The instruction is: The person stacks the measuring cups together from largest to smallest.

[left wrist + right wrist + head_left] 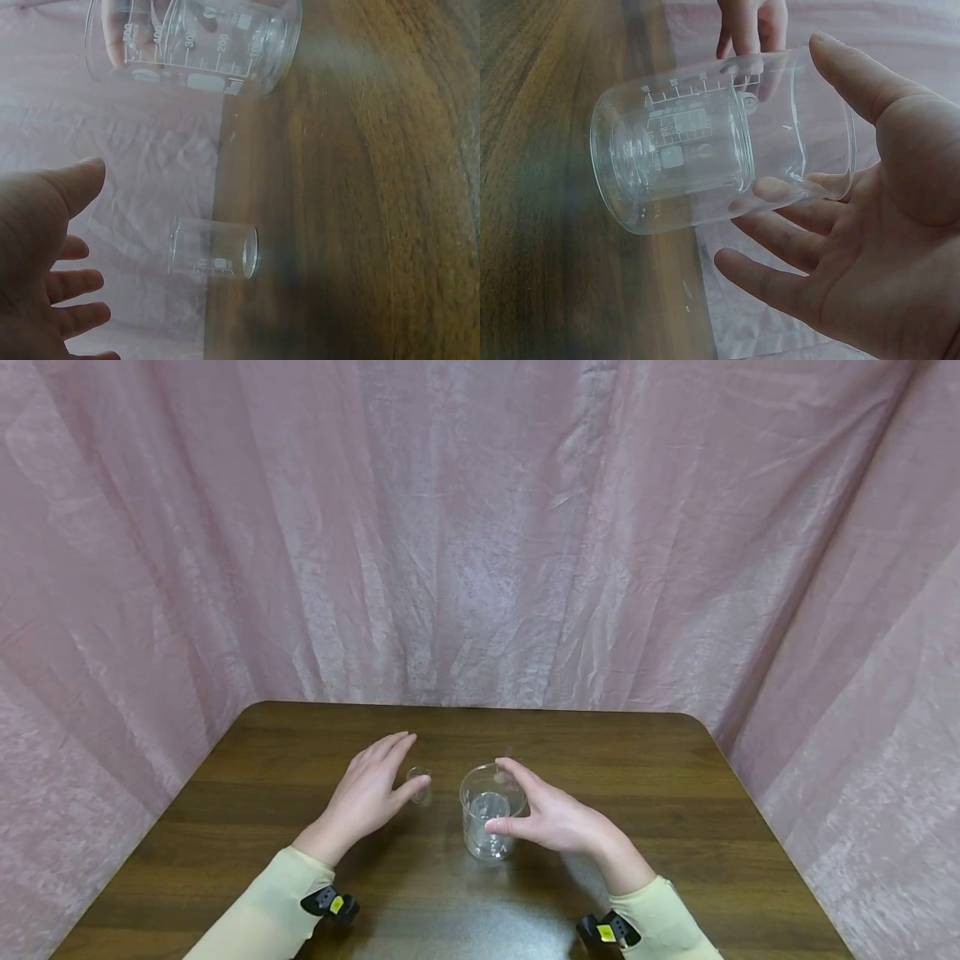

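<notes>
A large clear glass beaker (pixel 476 843) with white markings stands on the table, and a smaller beaker (pixel 697 142) sits inside it. My right hand (pixel 558 818) holds the large beaker from the right near its rim, thumb on the near side and fingers round the far side. Through the glass, some of those fingertips show in the right wrist view. To the left stands a separate small beaker (pixel 214 247), partly behind my left thumb in the head view. My left hand (pixel 363 793) is beside it with fingers extended and holds nothing.
Both beakers stand on a dark brown wooden table (pixel 630 768) with rounded far corners. Pink velvety curtains (pixel 465 527) hang behind it and along both sides. A small dark device is strapped to each wrist over pale sleeves (pixel 262 893).
</notes>
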`<state>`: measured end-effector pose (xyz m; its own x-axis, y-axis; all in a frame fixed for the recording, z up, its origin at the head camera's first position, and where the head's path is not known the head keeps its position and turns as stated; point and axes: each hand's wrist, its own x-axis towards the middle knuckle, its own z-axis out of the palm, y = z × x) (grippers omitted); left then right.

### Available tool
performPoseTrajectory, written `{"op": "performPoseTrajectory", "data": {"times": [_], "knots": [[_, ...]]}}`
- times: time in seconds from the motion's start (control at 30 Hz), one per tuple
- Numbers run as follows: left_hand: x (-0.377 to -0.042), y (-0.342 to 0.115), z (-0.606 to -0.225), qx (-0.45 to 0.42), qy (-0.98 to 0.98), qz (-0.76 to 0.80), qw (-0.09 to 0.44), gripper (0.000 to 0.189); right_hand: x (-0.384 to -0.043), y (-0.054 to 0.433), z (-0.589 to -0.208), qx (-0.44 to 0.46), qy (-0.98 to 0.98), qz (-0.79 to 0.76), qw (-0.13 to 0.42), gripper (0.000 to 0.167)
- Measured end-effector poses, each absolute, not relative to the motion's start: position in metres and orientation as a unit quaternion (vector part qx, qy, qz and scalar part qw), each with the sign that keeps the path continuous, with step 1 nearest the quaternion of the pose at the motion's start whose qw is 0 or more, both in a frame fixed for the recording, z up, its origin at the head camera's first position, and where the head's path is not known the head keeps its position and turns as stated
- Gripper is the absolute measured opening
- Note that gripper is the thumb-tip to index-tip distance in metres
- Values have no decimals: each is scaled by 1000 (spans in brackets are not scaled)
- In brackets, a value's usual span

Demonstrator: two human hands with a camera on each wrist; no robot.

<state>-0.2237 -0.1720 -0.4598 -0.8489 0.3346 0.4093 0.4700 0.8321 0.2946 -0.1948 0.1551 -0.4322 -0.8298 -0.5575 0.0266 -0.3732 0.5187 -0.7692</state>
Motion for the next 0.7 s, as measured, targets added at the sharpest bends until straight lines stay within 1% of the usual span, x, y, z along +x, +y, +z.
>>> {"op": "performPoseTrajectory", "data": {"times": [0.4, 0.7], "knots": [[-230, -170, -465, -201, -947, -191, 159, 77, -195, 156, -433, -268, 862, -415, 113, 96], [-232, -166, -467, -186, -955, -194, 124, 78, -195, 156, -433, -260, 866, -411, 116, 97]]}}
